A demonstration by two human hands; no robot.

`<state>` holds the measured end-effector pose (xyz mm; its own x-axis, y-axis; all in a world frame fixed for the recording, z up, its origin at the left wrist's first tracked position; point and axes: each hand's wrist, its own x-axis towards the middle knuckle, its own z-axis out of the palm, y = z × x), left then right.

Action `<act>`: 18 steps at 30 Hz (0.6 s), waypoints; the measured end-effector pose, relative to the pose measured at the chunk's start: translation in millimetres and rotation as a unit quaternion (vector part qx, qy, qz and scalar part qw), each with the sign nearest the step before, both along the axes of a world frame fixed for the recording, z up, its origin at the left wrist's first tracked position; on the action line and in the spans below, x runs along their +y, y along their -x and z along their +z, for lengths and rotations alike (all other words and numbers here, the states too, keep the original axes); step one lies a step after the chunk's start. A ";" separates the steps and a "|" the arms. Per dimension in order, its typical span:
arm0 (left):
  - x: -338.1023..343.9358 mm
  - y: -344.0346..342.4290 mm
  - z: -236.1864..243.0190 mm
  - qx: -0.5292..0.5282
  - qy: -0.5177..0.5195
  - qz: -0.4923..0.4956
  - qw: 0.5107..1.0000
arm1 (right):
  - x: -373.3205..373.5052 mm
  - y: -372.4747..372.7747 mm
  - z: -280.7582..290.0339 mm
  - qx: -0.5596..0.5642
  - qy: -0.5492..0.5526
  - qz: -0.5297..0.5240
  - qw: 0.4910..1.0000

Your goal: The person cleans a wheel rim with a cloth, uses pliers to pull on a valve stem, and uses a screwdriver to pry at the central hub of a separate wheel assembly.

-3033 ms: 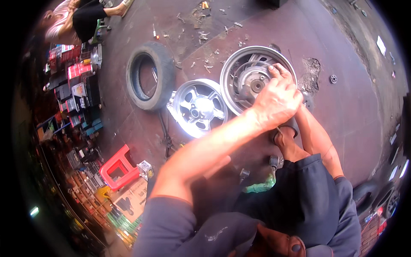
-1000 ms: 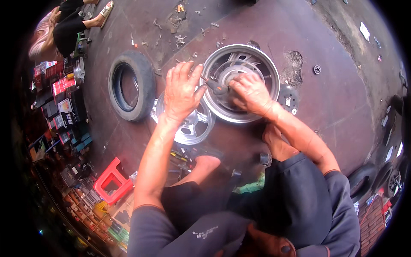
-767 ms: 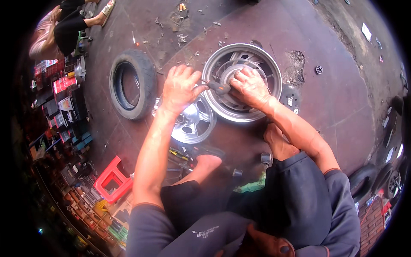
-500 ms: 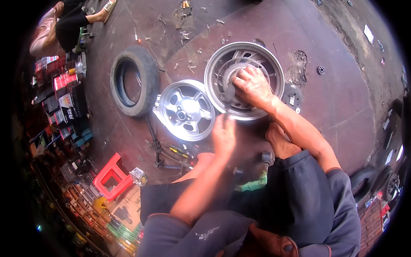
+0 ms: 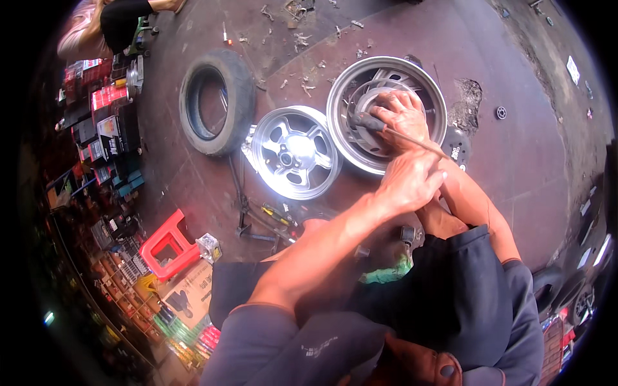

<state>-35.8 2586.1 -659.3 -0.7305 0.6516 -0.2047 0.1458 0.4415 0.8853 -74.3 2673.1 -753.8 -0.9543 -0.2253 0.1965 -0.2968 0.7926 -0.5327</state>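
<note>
A grey wheel rim [image 5: 440, 110] with a brake disc [image 5: 356, 96] in it lies flat on the ground ahead of me. My right hand [image 5: 404, 119] rests at its hub, fingers curled; whatever they grip there is hidden. Close by, my left hand [image 5: 409, 180] is closed around the thin handle of a hammer [image 5: 368, 121], crossing in front of my right wrist. The dark hammer head is over the hub, beside my right fingers. Left of this rim, nearly touching it, lies a shiny silver wheel [image 5: 261, 168] with broad spokes.
A loose tire [image 5: 238, 106] lies further left. Hand tools [image 5: 277, 214] and a metal stand [image 5: 241, 209] are nearer me. A red stool [image 5: 151, 248] and stacked boxes [image 5: 106, 138] line the left side. A seated person [image 5: 84, 38] is at far left. A small ring-shaped part [image 5: 501, 113] lies right.
My left hand has moved up and right with the hammer, whose handle now slants across my right wrist. My right hand stays at the hub. The whole view has shifted slightly.
</note>
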 end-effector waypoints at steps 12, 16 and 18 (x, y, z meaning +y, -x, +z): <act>26.6 181.1 -49.7 -0.027 -0.076 0.260 0.962 | -5.5 2.6 5.2 0.054 0.048 -0.013 0.997; -51.6 232.6 -34.2 0.005 0.041 0.289 0.956 | 5.3 -1.4 1.9 0.045 0.026 -0.010 0.999; -97.5 200.9 -33.7 0.070 0.158 0.244 0.954 | 6.8 -2.1 3.5 0.040 0.024 -0.010 0.999</act>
